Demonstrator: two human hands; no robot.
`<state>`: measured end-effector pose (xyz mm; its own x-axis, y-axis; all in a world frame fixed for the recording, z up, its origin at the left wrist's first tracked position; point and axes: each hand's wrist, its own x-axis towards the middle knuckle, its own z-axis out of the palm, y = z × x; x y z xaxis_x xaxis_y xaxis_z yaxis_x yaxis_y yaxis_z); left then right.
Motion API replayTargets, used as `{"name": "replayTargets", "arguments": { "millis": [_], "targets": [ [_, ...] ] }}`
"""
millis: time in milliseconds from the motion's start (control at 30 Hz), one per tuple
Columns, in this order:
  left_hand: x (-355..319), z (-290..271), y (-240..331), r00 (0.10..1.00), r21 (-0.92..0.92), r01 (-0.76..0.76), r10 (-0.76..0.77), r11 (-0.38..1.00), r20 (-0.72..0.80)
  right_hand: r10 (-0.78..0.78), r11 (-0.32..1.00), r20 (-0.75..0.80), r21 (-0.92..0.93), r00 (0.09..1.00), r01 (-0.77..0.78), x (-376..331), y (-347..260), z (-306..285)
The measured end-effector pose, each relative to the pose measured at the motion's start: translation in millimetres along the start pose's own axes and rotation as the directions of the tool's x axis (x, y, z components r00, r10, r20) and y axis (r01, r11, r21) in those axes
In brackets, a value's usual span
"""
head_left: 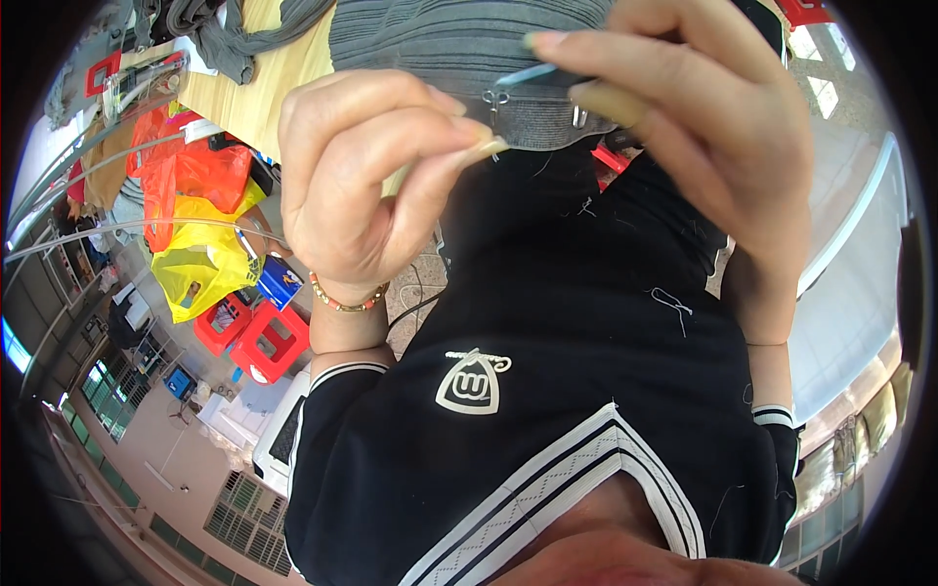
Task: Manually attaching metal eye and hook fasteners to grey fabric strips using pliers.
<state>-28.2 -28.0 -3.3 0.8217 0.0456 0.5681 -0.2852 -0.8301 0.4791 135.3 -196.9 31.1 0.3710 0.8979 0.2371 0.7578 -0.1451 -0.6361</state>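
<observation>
Grey ribbed, pleated fabric (440, 41) lies across the table edge and my lap. On its finished edge sit a small metal hook-and-eye piece (495, 98) and a second metal fastener (579, 116). My left hand (366, 171) is pinched at that edge, thumb against forefinger, just below the hook-and-eye piece. What its fingertips hold is too small to make out. My right hand (699, 112), slightly blurred, is bent over the fabric from the right. Between its fingers a slim light-blue tool (528, 73) points left toward the metal piece.
A pale wooden table (256, 93) lies ahead on the left, with dark grey cloth (232, 44) on it. Red and yellow plastic bags (205, 269) hang at the left above red stools (269, 342). A large translucent bin (850, 283) stands at the right.
</observation>
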Motion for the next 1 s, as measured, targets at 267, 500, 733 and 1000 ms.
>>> {"name": "replayTargets", "arguments": {
  "millis": [267,500,733,1000],
  "targets": [
    [11,13,14,0.972,0.172,0.237,-0.234,0.956,-0.035,0.024,0.981,-0.254,0.192,0.967,0.026,-25,26,0],
    [22,17,29,0.944,0.173,0.328,-0.327,0.929,-0.035,0.147,0.943,-0.182,0.322,0.972,-0.083,-50,41,8],
    [21,18,25,0.984,0.260,0.165,-0.176,0.951,0.020,0.096,0.948,-0.193,0.317,0.977,-0.031,-46,35,5],
    [14,21,21,0.999,0.318,0.029,-0.034,0.948,0.010,0.166,0.876,-0.022,0.463,0.986,-0.137,-49,41,11]
  ]
}}
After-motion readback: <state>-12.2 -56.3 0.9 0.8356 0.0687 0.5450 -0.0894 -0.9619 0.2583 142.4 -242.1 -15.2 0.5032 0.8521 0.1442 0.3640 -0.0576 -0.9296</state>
